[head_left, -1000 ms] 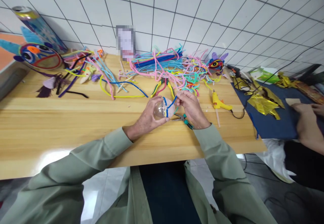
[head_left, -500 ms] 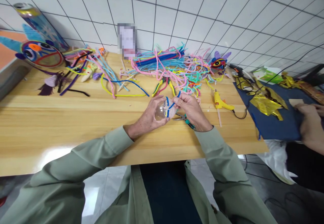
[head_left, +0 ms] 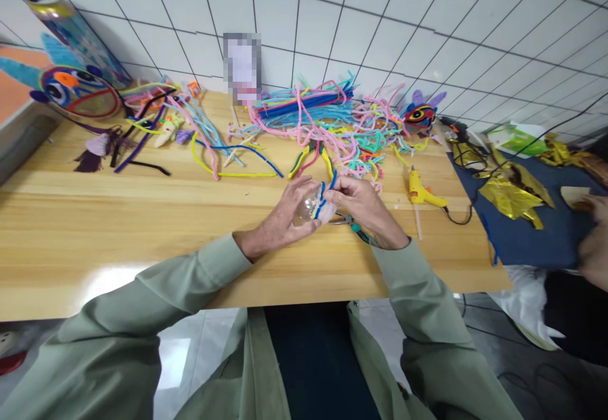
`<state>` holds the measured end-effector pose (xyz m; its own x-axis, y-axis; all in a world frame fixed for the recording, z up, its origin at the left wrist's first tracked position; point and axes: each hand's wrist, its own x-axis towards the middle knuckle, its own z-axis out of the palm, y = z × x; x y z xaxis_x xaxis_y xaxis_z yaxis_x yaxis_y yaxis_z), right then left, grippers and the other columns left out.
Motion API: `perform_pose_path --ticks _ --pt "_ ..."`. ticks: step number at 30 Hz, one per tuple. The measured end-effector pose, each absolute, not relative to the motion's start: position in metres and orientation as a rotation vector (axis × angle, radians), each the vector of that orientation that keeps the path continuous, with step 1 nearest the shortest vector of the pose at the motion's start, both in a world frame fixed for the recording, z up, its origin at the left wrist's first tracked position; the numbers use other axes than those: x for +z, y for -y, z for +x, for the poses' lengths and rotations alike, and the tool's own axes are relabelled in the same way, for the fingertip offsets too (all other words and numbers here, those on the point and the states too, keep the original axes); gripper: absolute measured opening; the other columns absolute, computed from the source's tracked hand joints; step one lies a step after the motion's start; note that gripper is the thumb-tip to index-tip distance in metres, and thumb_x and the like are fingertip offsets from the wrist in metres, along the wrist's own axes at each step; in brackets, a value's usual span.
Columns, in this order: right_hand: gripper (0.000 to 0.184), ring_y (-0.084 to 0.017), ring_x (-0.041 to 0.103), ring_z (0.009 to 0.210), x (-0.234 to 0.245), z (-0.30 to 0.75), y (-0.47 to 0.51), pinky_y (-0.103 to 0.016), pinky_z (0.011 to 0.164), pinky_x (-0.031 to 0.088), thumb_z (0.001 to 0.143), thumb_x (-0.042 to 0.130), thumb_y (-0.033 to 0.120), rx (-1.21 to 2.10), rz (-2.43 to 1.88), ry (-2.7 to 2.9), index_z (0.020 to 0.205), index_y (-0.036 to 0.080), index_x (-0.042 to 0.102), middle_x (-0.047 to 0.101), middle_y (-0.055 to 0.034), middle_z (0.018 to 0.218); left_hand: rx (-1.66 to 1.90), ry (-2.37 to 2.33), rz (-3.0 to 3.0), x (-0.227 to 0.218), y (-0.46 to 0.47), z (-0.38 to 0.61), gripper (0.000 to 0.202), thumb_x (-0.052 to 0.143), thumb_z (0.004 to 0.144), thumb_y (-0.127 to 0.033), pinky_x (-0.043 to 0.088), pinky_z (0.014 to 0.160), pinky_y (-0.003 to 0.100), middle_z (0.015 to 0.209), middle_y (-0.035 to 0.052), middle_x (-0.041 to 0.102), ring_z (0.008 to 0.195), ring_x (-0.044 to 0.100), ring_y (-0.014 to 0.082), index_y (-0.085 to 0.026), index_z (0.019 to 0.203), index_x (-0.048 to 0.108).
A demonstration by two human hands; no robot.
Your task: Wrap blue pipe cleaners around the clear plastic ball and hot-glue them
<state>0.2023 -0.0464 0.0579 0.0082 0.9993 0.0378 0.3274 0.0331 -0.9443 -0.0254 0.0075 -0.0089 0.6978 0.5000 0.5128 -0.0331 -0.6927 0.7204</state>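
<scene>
Taking the yellow glue gun on the pale wooden bench as my mark, I see the clear, rounded plastic shell with a whitish side to its left, held up over the bench. The left hand is curled around the shell, and the right hand pinches a fuzzy blue strip against it. I'd judge the work partway: blue and yellow trim sits on the shell, but one blue end stands free and no eyes show there, unlike on the small multicoloured round figure beyond the glue gun. I can read no writing: the tall blue patterned can, far left of the glue gun, shows no legible brand, the upright phone-shaped panel is blurred out, and the green-and-white packet to the gun's right is too indistinct.
</scene>
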Motion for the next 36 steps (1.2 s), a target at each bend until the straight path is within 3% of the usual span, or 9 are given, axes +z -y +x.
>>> perform_pose_path --ticks 6,17,29,36 --pt "0.057 -0.014 0.046 0.064 0.058 0.199 0.049 -0.030 0.059 0.037 0.081 0.087 0.073 1.023 -1.416 1.386 0.070 0.023 0.061 0.054 0.0040 0.065 0.944 -0.357 2.161 -0.006 -0.006 -0.025 0.071 0.070 0.108 -0.043 0.038 0.137 0.067 0.169 0.0205 0.049 0.166 0.042 0.0375 -0.028 0.170 0.038" --pt "0.056 -0.014 0.045 0.062 0.062 0.192 0.051 -0.030 0.058 0.035 0.084 0.085 0.070 0.987 -1.433 1.435 0.070 0.024 0.058 0.053 0.0039 0.065 0.881 -0.394 2.081 -0.002 -0.004 -0.029 0.059 0.059 0.114 -0.046 0.034 0.140 0.064 0.172 0.0180 0.047 0.168 0.039 0.0346 -0.028 0.168 0.044" --pt "0.057 -0.014 0.045 0.062 0.058 0.186 0.055 -0.030 0.057 0.038 0.080 0.086 0.073 0.974 -1.446 1.339 0.071 0.025 0.058 0.053 0.0039 0.065 0.902 -0.433 2.041 0.001 -0.002 -0.026 0.054 0.062 0.112 -0.046 0.040 0.137 0.060 0.165 0.0167 0.053 0.162 0.047 0.0323 -0.028 0.161 0.050" --pt "0.052 -0.013 0.043 0.061 0.059 0.185 0.056 -0.029 0.056 0.035 0.083 0.086 0.067 0.964 -1.449 1.372 0.070 0.024 0.058 0.053 0.0040 0.064 0.911 -0.420 2.039 -0.002 -0.004 -0.026 0.055 0.063 0.112 -0.045 0.040 0.138 0.060 0.165 0.0167 0.053 0.162 0.047 0.0328 -0.028 0.162 0.049"
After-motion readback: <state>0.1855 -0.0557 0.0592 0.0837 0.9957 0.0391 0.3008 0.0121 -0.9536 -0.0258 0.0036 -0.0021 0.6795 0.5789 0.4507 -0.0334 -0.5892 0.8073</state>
